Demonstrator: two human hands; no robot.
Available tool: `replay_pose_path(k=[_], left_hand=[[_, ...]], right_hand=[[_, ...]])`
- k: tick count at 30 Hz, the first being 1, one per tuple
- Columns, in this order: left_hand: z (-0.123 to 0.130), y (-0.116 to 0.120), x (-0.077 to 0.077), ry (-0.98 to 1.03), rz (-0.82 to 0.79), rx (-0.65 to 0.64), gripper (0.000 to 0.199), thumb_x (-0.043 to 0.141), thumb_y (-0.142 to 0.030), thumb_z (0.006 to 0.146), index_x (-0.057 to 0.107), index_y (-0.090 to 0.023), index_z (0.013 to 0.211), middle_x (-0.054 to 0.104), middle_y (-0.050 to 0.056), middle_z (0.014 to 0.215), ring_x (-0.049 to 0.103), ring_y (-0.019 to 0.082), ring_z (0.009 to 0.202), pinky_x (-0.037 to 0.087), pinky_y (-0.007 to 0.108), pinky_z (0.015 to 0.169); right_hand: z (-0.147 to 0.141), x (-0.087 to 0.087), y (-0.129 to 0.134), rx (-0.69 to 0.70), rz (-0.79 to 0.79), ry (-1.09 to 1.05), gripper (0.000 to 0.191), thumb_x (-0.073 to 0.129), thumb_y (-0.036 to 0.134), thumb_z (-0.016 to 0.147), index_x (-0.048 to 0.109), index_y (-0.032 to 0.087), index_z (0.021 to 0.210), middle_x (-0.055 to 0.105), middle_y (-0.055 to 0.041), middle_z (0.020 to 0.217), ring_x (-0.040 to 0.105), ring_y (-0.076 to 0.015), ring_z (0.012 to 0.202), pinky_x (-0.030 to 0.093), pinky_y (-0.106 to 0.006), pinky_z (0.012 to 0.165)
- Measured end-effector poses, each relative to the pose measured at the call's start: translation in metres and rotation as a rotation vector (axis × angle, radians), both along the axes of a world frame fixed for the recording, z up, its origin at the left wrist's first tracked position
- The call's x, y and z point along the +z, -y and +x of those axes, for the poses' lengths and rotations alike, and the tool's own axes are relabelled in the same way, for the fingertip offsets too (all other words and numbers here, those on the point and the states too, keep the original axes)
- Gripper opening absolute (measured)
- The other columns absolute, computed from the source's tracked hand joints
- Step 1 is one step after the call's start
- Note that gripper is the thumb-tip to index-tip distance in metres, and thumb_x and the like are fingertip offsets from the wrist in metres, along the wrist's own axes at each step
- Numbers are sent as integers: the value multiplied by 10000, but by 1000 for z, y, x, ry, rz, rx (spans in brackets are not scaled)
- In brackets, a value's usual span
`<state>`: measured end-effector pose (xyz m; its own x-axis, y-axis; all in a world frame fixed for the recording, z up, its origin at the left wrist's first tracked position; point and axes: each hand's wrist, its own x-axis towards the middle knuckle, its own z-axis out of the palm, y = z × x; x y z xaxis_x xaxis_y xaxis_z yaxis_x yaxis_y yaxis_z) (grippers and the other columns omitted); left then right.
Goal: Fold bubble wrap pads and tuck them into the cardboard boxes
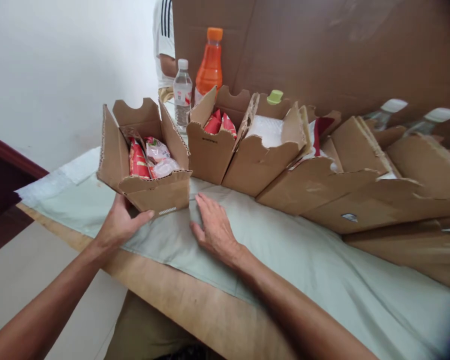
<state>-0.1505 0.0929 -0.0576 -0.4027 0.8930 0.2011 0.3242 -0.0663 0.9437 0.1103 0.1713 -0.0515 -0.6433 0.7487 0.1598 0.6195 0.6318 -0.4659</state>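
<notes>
A small open-topped cardboard box [157, 192] stands apart at the left, tilted slightly. Inside it lie a red snack packet [138, 160] and a white-and-pink packet [158, 151]. My left hand [122, 220] grips its lower left corner, thumb across the front and the other fingers hidden behind the side. Just to the right of the box, my right hand [214, 223] is open above the pale green cloth [247, 240], fingers stretched forward and thumb apart, holding nothing. I cannot tell whether its fingertips rest on the cloth.
Several similar boxes, one with red packets [219, 122], one with bubble wrap [267, 129], line the table's [195, 295] back. Behind stand a water bottle [182, 92] and an orange drink bottle [210, 67]. A tall cardboard panel [322, 55] backs them; a person's white sleeve [165, 30] shows beside it.
</notes>
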Motion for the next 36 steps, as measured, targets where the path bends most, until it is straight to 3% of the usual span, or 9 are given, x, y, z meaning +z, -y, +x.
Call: replay_pose_path(k=[4,8,11,14,18,25,31,36], left_hand=[[-28,-38,9,109,-46,-10,623,939,-368,515,620,-229,1032,732,13,1011,683,284,1001,566,415,913],[-54,-88,21,156,-12,-41,593,904,-331,491,632,-230,1009,739,3,1055,660,287,1089,532,434,1005],[-51,-120,18,206,61,-70,556,880,-290,502,620,-239,990,736,-14,1063,653,282,1139,508,437,1058],[-38,-137,7,234,100,-89,513,831,-217,560,628,-219,1031,722,-27,978,661,266,1114,504,434,1072],[-30,-138,-2,233,80,-113,558,793,-146,610,652,-178,1149,742,-1,1034,659,291,1154,499,472,1122],[-37,-140,6,146,13,-122,444,727,-42,771,669,-143,1199,750,6,1102,682,236,1126,475,456,1171],[-46,-140,2,-80,-30,56,175,711,-120,893,751,-91,1061,766,-31,928,659,141,917,488,339,1102],[-43,-127,2,-209,-64,121,313,741,-116,881,737,-108,1194,763,-3,1035,658,130,897,512,324,1055]], right_hand=[[-5,-6,-5,16,-11,-53,633,562,211,910,484,56,1518,546,-213,1539,517,-336,1417,442,-555,1169],[1,-12,-3,16,7,-167,554,545,211,918,533,100,1460,640,-190,1423,570,-314,1348,477,-524,1115],[6,-14,-5,31,36,-235,493,538,205,927,562,101,1408,670,-186,1369,596,-312,1306,498,-520,1078],[7,-13,-7,28,69,-286,448,523,189,935,570,136,1377,698,-158,1324,624,-296,1271,522,-496,1032],[7,-11,-9,-3,95,-314,399,517,172,943,572,165,1337,728,-121,1270,655,-279,1225,536,-456,985],[12,-8,-10,6,64,-293,364,543,172,953,565,169,1316,737,-92,1260,641,-247,1239,517,-411,999],[13,-7,-11,18,-20,-285,396,551,157,953,545,205,1346,732,-55,1291,627,-233,1292,505,-420,1041],[13,-6,-10,6,-77,-306,410,568,145,937,567,230,1338,733,-61,1301,627,-269,1308,520,-482,1048]])
